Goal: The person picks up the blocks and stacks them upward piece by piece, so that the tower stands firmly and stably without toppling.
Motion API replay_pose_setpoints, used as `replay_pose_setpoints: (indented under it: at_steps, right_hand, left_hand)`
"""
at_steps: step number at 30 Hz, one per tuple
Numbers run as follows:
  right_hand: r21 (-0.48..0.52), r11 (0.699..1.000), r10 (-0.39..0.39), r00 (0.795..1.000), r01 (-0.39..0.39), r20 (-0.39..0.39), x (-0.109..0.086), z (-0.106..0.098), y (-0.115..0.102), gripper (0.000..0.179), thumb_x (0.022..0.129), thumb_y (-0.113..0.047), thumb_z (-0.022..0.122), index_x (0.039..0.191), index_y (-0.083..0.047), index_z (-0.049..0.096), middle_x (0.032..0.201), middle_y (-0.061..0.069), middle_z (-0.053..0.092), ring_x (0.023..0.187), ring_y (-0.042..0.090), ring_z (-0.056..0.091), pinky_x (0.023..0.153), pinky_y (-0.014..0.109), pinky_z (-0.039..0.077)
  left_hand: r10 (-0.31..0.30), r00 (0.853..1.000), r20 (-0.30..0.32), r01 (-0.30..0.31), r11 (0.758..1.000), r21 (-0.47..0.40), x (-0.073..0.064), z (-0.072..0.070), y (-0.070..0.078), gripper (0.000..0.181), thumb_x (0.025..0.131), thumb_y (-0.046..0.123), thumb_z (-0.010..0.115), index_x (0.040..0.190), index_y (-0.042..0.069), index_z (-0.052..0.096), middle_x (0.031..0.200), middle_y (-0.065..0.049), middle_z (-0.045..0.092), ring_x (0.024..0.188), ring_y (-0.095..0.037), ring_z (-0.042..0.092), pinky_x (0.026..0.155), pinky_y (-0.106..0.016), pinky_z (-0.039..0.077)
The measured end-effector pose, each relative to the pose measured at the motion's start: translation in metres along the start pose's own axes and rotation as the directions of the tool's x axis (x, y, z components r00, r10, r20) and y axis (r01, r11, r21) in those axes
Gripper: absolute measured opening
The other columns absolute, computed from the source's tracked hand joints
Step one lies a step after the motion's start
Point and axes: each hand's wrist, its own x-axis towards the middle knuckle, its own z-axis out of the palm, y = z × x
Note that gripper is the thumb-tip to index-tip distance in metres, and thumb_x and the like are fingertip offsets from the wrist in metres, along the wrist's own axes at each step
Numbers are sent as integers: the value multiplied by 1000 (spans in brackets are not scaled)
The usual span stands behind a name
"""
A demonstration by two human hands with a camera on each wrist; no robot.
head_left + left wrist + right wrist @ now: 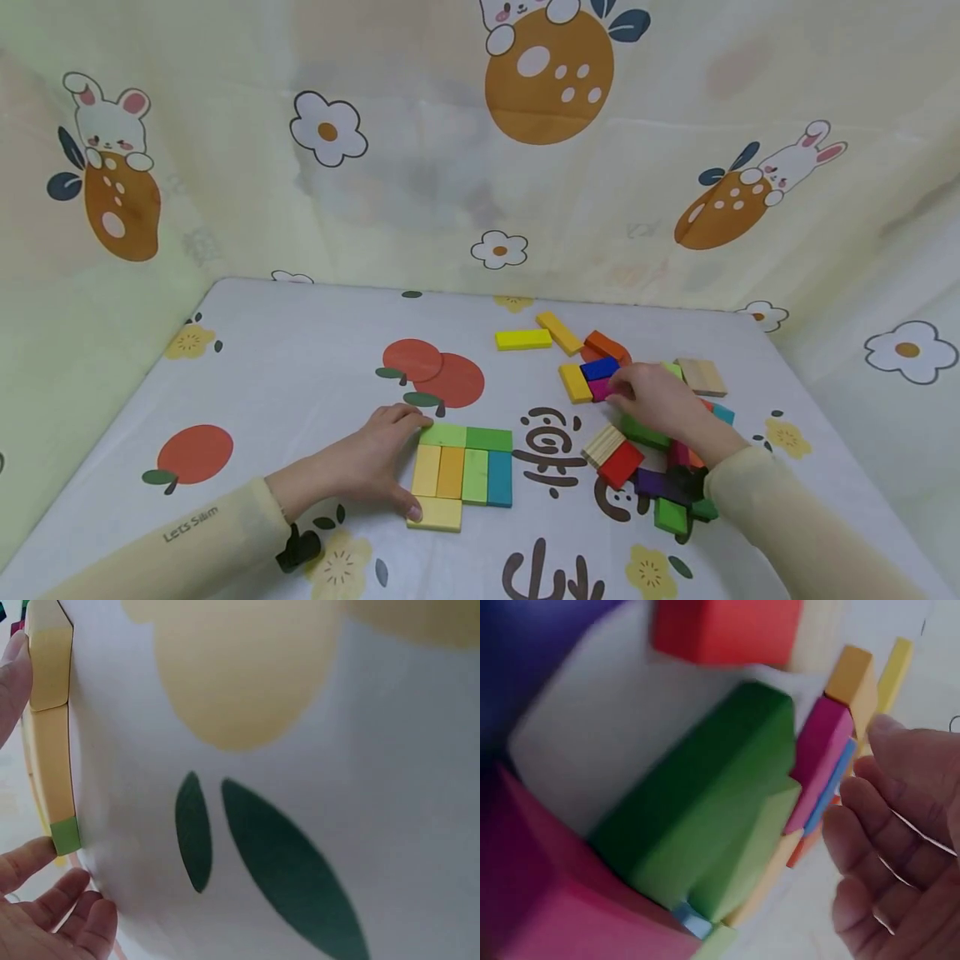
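Small coloured wooden blocks form a flat rectangular arrangement on the cloth. My left hand (375, 457) spans its left side, with the thumb on the pale yellow block (438, 514) at the near end. The index finger touches the light green block (443, 435) at the far end. Over the loose pile, my right hand (663, 400) has its fingertips by a magenta block (600, 389), beside a blue block (600, 369) and a yellow block (575, 384). The right wrist view shows loosely bent fingers (845, 829) and no block held between them.
A bright yellow block (522, 340) and an orange-yellow block (558, 333) lie behind the pile. Nearer are a red block (621, 464), a dark purple block (658, 485) and a green block (670, 516). A patterned curtain (420, 208) rises at the table's back edge.
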Motion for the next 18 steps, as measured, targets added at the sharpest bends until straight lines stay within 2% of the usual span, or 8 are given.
replay_pose_setpoints:
  at_steps: [5,11,15,18]
  right_hand:
    - [42,998,-42,992,37,120,-7,5,0,18,92,-8,72,110,-8,75,102,6,74,91,21,64,87,44,61]
    - [42,998,-54,985,47,166,-23,5,7,22,90,-10,77,111,-13,76,107,1,75,101,22,68,91,45,60]
    - [52,996,-83,976,74,203,-38,5,16,23,87,-18,81,109,-15,75,104,-5,72,96,15,64,88,42,60]
    - [78,992,-115,974,102,196,-47,8,20,28,86,-22,83,111,-14,74,105,-6,72,95,12,62,86,40,60]
  left_hand:
    - [-9,1000,0,9,1000,-1,0,0,0,108,60,43,99,146,4,47,152,-16,44,143,-36,37,118,-54,41]
    - [-2,1000,2,2,1000,-5,1,1,0,109,60,43,99,147,3,47,152,-17,43,144,-37,36,118,-54,41]
    - [0,1000,2,0,1000,-5,1,0,-1,109,60,43,99,147,3,47,153,-18,43,144,-37,36,119,-55,39]
    - [-1,1000,3,1,1000,-7,1,0,-1,110,60,44,99,147,3,46,153,-18,43,144,-37,36,119,-55,39]
